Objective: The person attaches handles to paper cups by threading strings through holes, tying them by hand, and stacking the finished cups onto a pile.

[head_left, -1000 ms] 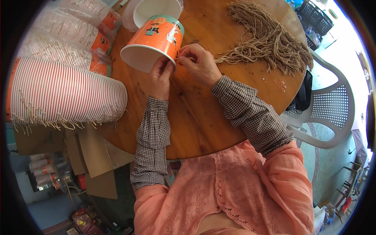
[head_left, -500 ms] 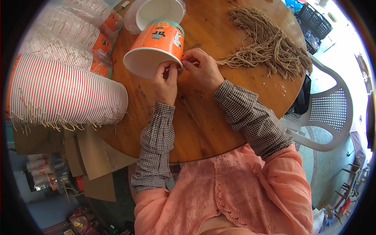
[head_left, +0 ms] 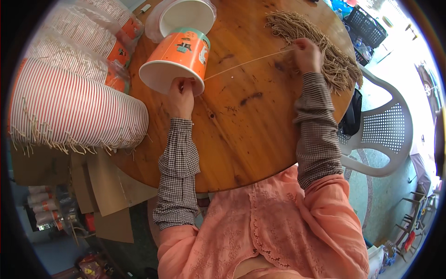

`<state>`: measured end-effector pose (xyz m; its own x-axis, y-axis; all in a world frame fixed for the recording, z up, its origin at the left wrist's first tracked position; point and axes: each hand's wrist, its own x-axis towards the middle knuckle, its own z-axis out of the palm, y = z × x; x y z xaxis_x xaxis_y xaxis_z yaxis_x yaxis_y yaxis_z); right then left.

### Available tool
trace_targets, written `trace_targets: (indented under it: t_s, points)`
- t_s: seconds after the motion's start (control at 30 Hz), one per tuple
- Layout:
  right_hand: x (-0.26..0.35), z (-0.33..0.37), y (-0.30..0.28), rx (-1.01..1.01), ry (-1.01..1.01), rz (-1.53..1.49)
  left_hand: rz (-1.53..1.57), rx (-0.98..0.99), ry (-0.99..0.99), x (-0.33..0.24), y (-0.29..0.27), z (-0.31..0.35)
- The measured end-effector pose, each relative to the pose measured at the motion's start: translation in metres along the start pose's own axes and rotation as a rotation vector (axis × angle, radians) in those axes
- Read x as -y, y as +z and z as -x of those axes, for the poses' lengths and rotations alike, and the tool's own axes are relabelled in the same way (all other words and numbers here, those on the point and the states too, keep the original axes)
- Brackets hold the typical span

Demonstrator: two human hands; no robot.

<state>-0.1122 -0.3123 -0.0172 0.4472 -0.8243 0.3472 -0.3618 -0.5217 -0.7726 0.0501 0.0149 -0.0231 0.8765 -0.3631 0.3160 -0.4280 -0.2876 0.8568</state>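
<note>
In the head view, I see the orange bucket (head_left: 174,52) ahead and a little left of my centre, tipped so its white mouth faces me and its base points away, the long axis leaning slightly right. My left hand (head_left: 181,95) is the nearer one: it pinches the lower right of the rim, fingers partly inside the mouth. My right hand (head_left: 307,55) is well apart on the right, its fingertips closed on a thin cord (head_left: 251,61).

The relation that counts is that line: the cord looks taut, rising away to the right from the bucket's side near the rim to my right hand. I can't tell how it meets the wall. That hand is beside the tan cord bundle (head_left: 334,60) on the tabletop (head_left: 232,149); whether they touch, I can't tell.
</note>
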Motion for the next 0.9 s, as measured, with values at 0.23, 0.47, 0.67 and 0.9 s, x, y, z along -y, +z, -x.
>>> trace_targets:
  t_s: [0.23, 0.47, 0.67, 0.9]
  points:
    - [0.006, 0.011, -0.017, 0.278, -0.145, 0.073, -0.072, -0.005, 0.001, 0.001, 0.002, 0.0]
    - [0.065, 0.052, 0.0, 0.161, -0.395, 0.429, 0.032, -0.01, -0.04, 0.011, 0.006, -0.006]
    - [0.119, 0.111, 0.044, 0.625, -0.327, -0.245, 0.088, 0.029, -0.017, 0.011, 0.003, -0.004]
    - [0.127, 0.122, 0.061, 0.731, -0.169, -0.319, 0.01, 0.022, -0.066, -0.002, -0.002, -0.002]
